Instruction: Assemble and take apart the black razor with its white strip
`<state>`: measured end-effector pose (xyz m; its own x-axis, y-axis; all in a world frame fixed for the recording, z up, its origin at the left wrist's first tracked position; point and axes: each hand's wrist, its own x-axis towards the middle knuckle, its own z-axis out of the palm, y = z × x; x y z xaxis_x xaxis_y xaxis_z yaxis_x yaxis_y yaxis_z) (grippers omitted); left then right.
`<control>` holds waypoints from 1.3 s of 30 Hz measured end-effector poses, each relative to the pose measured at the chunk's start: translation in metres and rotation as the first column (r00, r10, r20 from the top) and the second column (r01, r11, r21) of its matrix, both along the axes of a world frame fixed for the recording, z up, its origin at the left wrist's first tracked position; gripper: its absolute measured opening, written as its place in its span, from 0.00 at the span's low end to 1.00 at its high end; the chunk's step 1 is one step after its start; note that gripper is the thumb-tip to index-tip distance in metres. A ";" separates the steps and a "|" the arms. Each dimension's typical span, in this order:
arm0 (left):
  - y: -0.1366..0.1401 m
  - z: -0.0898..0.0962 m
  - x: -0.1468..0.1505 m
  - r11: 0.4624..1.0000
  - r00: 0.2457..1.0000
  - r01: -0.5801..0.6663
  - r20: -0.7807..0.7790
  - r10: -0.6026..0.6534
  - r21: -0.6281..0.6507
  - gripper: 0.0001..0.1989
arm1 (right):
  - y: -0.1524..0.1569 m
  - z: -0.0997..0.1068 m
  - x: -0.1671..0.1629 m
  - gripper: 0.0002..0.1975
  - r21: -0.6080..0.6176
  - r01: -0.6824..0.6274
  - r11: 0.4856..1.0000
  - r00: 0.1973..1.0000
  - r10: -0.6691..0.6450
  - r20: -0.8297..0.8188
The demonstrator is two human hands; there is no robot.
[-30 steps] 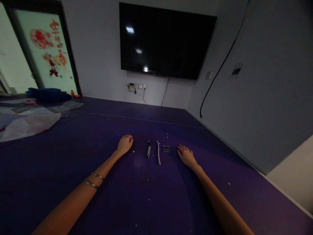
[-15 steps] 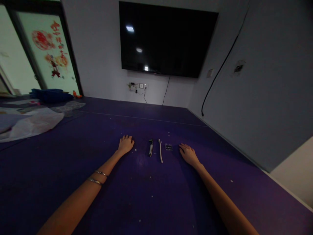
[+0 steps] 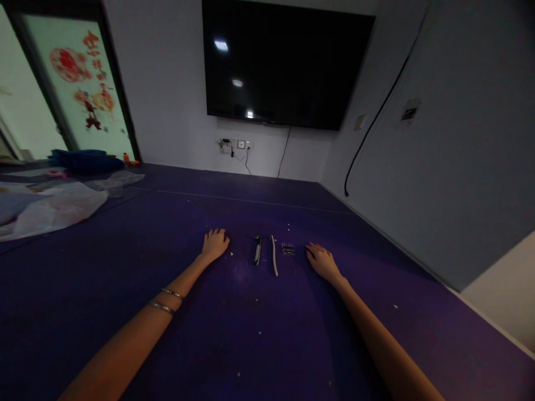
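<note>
My left hand [image 3: 214,244] lies palm down on the purple tabletop [image 3: 259,356], fingers spread, holding nothing. Opposite it, my right hand [image 3: 321,259] also rests flat and empty, its fingers fairly close together. Between the two hands is a small row of things. Nearest my left hand lies a slim black-and-grey hand tool [image 3: 257,252], its kind too small to make out. A pale, slightly bent cable-like piece [image 3: 274,256] sits in the middle. Closest to my right hand is a small clear packet [image 3: 288,249] with dark pieces in it. Neither hand touches them.
White plastic sheeting [image 3: 62,210] and a dark blue cloth bundle [image 3: 86,161] lie at the far left. Small white scraps dot the surface. A black cable [image 3: 376,117] hangs down the right wall. A large television [image 3: 288,67] is mounted ahead, above wall sockets [image 3: 241,144].
The view has tilted very slightly, so everything sits a little higher in the picture. Both hands and the things between them stay in place.
</note>
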<state>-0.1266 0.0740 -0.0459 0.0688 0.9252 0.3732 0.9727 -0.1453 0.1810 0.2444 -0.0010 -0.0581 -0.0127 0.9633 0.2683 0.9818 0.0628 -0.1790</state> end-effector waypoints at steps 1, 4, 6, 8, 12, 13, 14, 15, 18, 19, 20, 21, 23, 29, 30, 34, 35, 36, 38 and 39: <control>-0.001 0.003 0.002 1.000 1.000 -0.004 0.016 0.004 0.021 0.18 | 0.000 0.001 -0.001 0.21 -0.001 0.002 1.000 1.000 -0.002 0.001; -0.008 0.014 0.014 0.996 0.999 0.024 0.034 -0.027 0.088 0.16 | -0.002 0.002 -0.002 0.22 0.005 0.007 1.000 1.000 -0.007 0.000; -0.014 0.020 0.028 0.995 0.996 0.088 0.020 -0.089 0.057 0.13 | -0.002 0.002 -0.002 0.21 0.014 0.006 1.000 1.000 -0.006 -0.006; -0.021 0.025 0.046 0.989 0.988 0.150 0.041 -0.150 -0.011 0.11 | -0.002 0.002 -0.002 0.21 0.015 0.006 1.000 1.000 -0.006 -0.013; -0.030 0.027 0.081 0.978 0.974 0.210 0.090 -0.209 -0.005 0.15 | -0.001 0.002 -0.002 0.21 0.010 0.010 1.000 1.000 -0.010 -0.017; -0.030 0.027 0.087 0.975 0.971 0.220 0.097 -0.217 -0.025 0.16 | -0.001 0.001 -0.002 0.21 0.013 0.011 1.000 1.000 -0.011 -0.013; -0.030 0.027 0.093 0.975 0.972 0.219 0.103 -0.213 -0.048 0.17 | 0.000 0.001 -0.002 0.21 0.017 0.009 1.000 1.000 -0.009 -0.009; -0.030 0.027 0.098 0.974 0.973 0.214 0.104 -0.206 -0.073 0.17 | 0.000 0.001 -0.001 0.21 0.022 0.007 1.000 1.000 -0.007 -0.005; -0.026 0.028 0.108 0.970 0.981 0.186 0.091 -0.173 -0.160 0.15 | 0.000 0.000 -0.001 0.21 0.033 0.004 0.999 1.000 -0.004 -0.001; -0.025 0.028 0.109 0.966 0.983 0.177 0.080 -0.165 -0.190 0.14 | 0.000 0.000 -0.001 0.21 0.033 0.004 0.999 1.000 -0.004 -0.002; -0.025 0.029 0.110 0.962 0.985 0.170 0.069 -0.158 -0.216 0.13 | 0.000 0.000 -0.001 0.21 0.033 0.007 0.999 1.000 -0.006 -0.004; -0.024 0.029 0.111 0.958 0.986 0.166 0.056 -0.157 -0.233 0.13 | 0.000 0.000 -0.001 0.21 0.031 0.008 0.999 1.000 -0.008 -0.006; -0.024 0.028 0.112 0.957 0.986 0.167 0.036 -0.163 -0.237 0.13 | -0.001 0.000 -0.002 0.21 0.031 0.009 0.999 1.000 -0.009 -0.005; -0.019 0.033 0.107 0.954 0.967 0.172 0.228 -0.116 -0.245 0.09 | -0.002 0.002 -0.003 0.21 0.030 0.016 0.999 1.000 -0.016 0.001; -0.017 0.035 0.105 0.941 0.945 0.190 0.311 -0.099 -0.278 0.08 | -0.002 0.002 -0.003 0.21 0.027 0.017 0.999 1.000 -0.017 0.000; -0.009 0.043 0.091 0.847 0.840 0.331 0.539 -0.064 -0.415 0.11 | -0.002 0.003 -0.004 0.21 0.017 0.020 1.000 1.000 -0.020 -0.010; -0.007 0.044 0.087 0.810 0.793 0.382 0.608 -0.040 -0.445 0.12 | -0.002 0.003 -0.004 0.21 0.019 0.019 1.000 1.000 -0.018 -0.010; -0.005 0.045 0.083 0.768 0.721 0.438 0.693 0.011 -0.467 0.12 | -0.002 0.003 -0.004 0.21 0.022 0.016 1.000 1.000 -0.016 -0.008; -0.001 0.043 0.074 0.705 0.513 0.534 0.842 0.168 -0.466 0.11 | -0.003 0.004 -0.004 0.21 0.027 0.014 1.000 1.000 -0.014 0.001; 0.002 0.042 0.070 0.704 0.408 0.552 0.881 0.240 -0.447 0.10 | -0.003 0.004 -0.004 0.21 0.029 0.013 0.999 1.000 -0.014 0.007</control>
